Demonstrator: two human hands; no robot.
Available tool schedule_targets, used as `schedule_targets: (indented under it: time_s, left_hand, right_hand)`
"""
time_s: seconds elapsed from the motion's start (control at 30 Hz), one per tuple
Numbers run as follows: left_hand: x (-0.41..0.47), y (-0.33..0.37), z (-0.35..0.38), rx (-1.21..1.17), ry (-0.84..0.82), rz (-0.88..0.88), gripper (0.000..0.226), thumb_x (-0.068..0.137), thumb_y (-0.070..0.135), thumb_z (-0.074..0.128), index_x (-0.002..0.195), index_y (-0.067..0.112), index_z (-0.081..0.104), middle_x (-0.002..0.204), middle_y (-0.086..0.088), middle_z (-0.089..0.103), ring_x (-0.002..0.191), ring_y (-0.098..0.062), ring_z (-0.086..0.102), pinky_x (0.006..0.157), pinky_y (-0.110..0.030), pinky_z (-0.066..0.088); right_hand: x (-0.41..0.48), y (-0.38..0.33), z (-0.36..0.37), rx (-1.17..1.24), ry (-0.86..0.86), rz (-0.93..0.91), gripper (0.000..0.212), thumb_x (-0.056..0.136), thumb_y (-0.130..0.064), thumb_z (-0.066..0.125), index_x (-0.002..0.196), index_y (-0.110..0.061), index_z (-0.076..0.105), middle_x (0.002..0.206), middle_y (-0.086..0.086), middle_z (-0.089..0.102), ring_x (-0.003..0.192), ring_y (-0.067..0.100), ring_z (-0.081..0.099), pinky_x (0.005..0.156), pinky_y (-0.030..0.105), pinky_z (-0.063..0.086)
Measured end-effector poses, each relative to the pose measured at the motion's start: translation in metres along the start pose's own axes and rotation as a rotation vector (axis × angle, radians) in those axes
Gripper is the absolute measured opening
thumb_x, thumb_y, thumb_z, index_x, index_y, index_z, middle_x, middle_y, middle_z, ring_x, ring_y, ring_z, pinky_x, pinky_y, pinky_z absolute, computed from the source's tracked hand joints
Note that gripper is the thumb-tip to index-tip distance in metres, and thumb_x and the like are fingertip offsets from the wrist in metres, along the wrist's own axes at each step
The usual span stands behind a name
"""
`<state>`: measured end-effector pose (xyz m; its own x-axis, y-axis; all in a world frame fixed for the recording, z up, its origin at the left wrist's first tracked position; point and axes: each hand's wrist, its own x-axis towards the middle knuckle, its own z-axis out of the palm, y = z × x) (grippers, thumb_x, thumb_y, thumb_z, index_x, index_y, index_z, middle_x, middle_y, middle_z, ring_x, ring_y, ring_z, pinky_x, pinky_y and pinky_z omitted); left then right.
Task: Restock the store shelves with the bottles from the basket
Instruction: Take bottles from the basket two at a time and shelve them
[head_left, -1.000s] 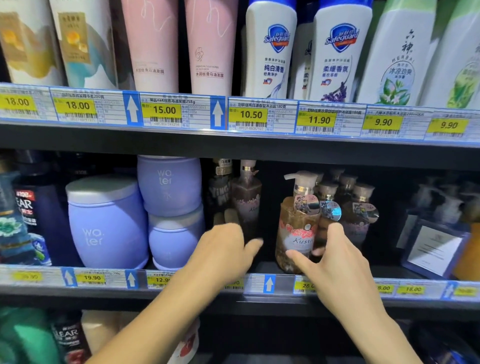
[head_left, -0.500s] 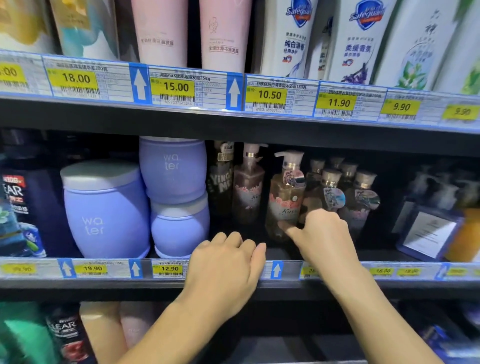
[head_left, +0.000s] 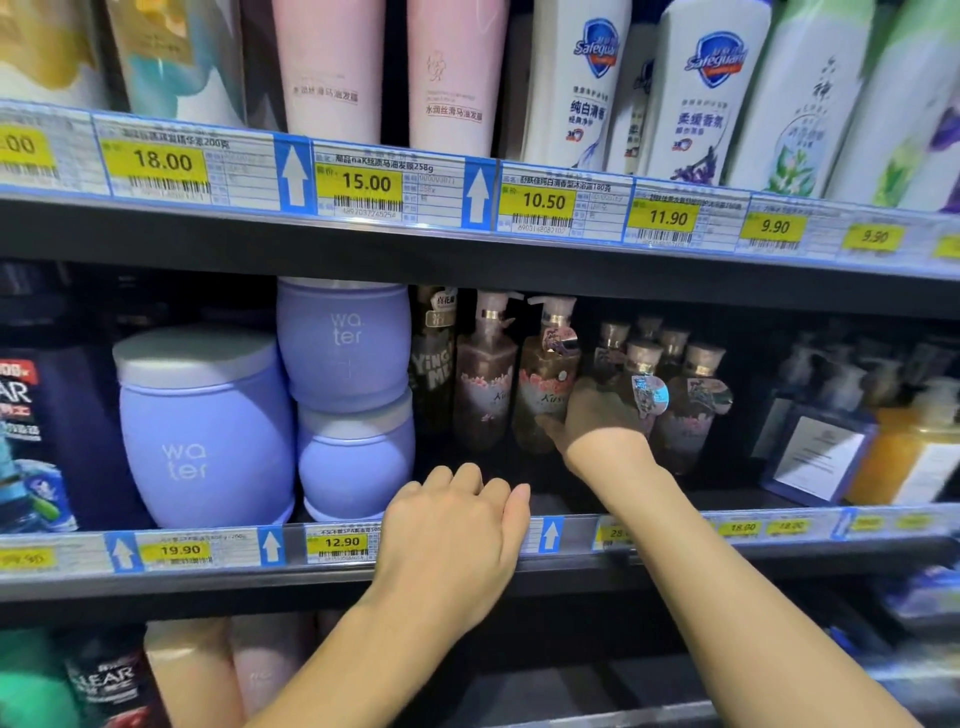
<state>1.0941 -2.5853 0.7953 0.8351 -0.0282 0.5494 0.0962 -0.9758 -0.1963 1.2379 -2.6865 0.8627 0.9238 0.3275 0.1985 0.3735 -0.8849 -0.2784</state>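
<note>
An amber pump bottle (head_left: 543, 384) with a pink flower label stands deep on the middle shelf (head_left: 571, 535). My right hand (head_left: 597, 423) reaches in and holds its lower right side, thumb across the front; the fingers are hidden behind it. A brownish pump bottle (head_left: 483, 384) of the same kind stands just left of it. My left hand (head_left: 457, 530) rests on the shelf's front rail, fingers draped over the edge, holding nothing. No basket is in view.
Several small cork-topped bottles (head_left: 696, 400) crowd right of my right hand. A dark bottle (head_left: 431, 358) and lilac tubs (head_left: 208, 426) stand to the left. A framed sign (head_left: 815, 452) sits far right. The upper shelf rail (head_left: 467, 208) carries price tags overhead.
My right hand has pushed the amber bottle further back into the shelf, beside the brownish one. My left hand has drawn back from inside the shelf onto the front rail.
</note>
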Motion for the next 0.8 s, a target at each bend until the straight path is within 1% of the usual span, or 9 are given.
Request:
schedule_targets:
  time_s: [0.13, 0.23, 0.3, 0.37, 0.4, 0.47, 0.53, 0.63, 0.8]
  left_hand:
    - [0.000, 0.000, -0.007, -0.036, -0.060, -0.007, 0.035, 0.102, 0.038, 0.034, 0.114, 0.019, 0.061, 0.089, -0.005, 0.057, 0.078, -0.026, 0.055, 0.058, -0.035, 0.039]
    - [-0.001, 0.000, -0.011, -0.016, -0.094, 0.004, 0.031, 0.100, 0.037, 0.047, 0.122, 0.017, 0.057, 0.093, -0.007, 0.058, 0.082, -0.028, 0.056, 0.059, -0.036, 0.039]
    - [-0.001, 0.000, -0.009, -0.007, -0.108, 0.010, 0.026, 0.096, 0.035, 0.053, 0.111, 0.017, 0.064, 0.082, -0.006, 0.058, 0.072, -0.028, 0.055, 0.052, -0.036, 0.035]
    - [0.000, 0.000, -0.005, -0.023, -0.075, -0.012, 0.035, 0.098, 0.036, 0.037, 0.100, 0.017, 0.067, 0.077, -0.005, 0.058, 0.068, -0.029, 0.054, 0.051, -0.036, 0.033]
    - [0.000, 0.000, -0.002, -0.011, -0.067, -0.024, 0.040, 0.098, 0.037, 0.031, 0.097, 0.018, 0.066, 0.077, -0.005, 0.058, 0.068, -0.030, 0.054, 0.053, -0.036, 0.031]
    - [0.001, 0.002, -0.006, -0.025, -0.043, -0.068, 0.034, 0.099, 0.038, 0.039, 0.093, 0.018, 0.066, 0.076, -0.005, 0.059, 0.069, -0.031, 0.056, 0.054, -0.036, 0.034]
    - [0.002, 0.006, -0.011, -0.095, -0.071, -0.143, 0.037, 0.102, 0.043, 0.037, 0.092, 0.021, 0.065, 0.081, -0.003, 0.064, 0.075, -0.029, 0.060, 0.061, -0.038, 0.044]
    - [0.007, 0.021, -0.014, -0.147, -0.108, -0.180, 0.058, 0.099, 0.053, 0.014, 0.102, 0.025, 0.064, 0.095, -0.001, 0.069, 0.089, -0.028, 0.064, 0.075, -0.040, 0.044]
    - [0.011, 0.081, -0.018, -0.182, -0.046, -0.077, 0.059, 0.097, 0.057, 0.018, 0.111, 0.022, 0.064, 0.102, -0.001, 0.069, 0.095, -0.030, 0.061, 0.082, -0.043, 0.041]
  right_hand:
    - [-0.001, -0.001, 0.000, 0.014, 0.016, 0.014, 0.048, 0.102, -0.046, 0.054, 0.131, -0.008, 0.050, 0.126, 0.015, 0.063, 0.115, 0.037, 0.062, 0.090, 0.039, 0.049]
    - [-0.007, 0.001, 0.000, 0.007, 0.033, 0.022, 0.050, 0.101, -0.054, 0.051, 0.126, -0.011, 0.052, 0.117, 0.013, 0.064, 0.103, 0.034, 0.063, 0.078, 0.035, 0.045]
    - [-0.019, 0.007, -0.002, -0.021, 0.043, 0.009, 0.045, 0.101, -0.057, 0.048, 0.106, -0.013, 0.059, 0.099, 0.007, 0.065, 0.091, 0.031, 0.063, 0.069, 0.031, 0.044]
    - [-0.038, 0.013, -0.006, -0.025, 0.078, 0.014, 0.046, 0.100, -0.054, 0.051, 0.075, -0.016, 0.050, 0.075, -0.002, 0.056, 0.074, 0.024, 0.060, 0.056, 0.027, 0.038]
    - [-0.049, 0.015, -0.009, -0.021, 0.106, 0.020, 0.049, 0.100, -0.056, 0.052, 0.070, -0.018, 0.043, 0.069, -0.005, 0.050, 0.065, 0.016, 0.054, 0.051, 0.025, 0.033]
    - [-0.071, 0.019, -0.017, -0.038, 0.136, 0.017, 0.048, 0.098, -0.062, 0.051, 0.079, -0.019, 0.040, 0.070, -0.009, 0.046, 0.059, 0.005, 0.041, 0.050, 0.023, 0.027]
    - [-0.089, 0.030, -0.020, -0.084, 0.143, -0.014, 0.047, 0.096, -0.067, 0.048, 0.101, -0.020, 0.049, 0.086, -0.007, 0.058, 0.069, 0.007, 0.050, 0.056, 0.025, 0.037]
    - [-0.115, 0.055, -0.024, -0.127, 0.158, -0.034, 0.070, 0.095, -0.069, 0.046, 0.143, -0.019, 0.047, 0.131, 0.003, 0.062, 0.117, 0.024, 0.058, 0.092, 0.040, 0.053]
    - [-0.148, 0.114, -0.037, -0.279, 0.166, 0.023, 0.076, 0.095, -0.071, 0.041, 0.147, -0.017, 0.043, 0.140, 0.007, 0.056, 0.129, 0.030, 0.050, 0.106, 0.044, 0.045]
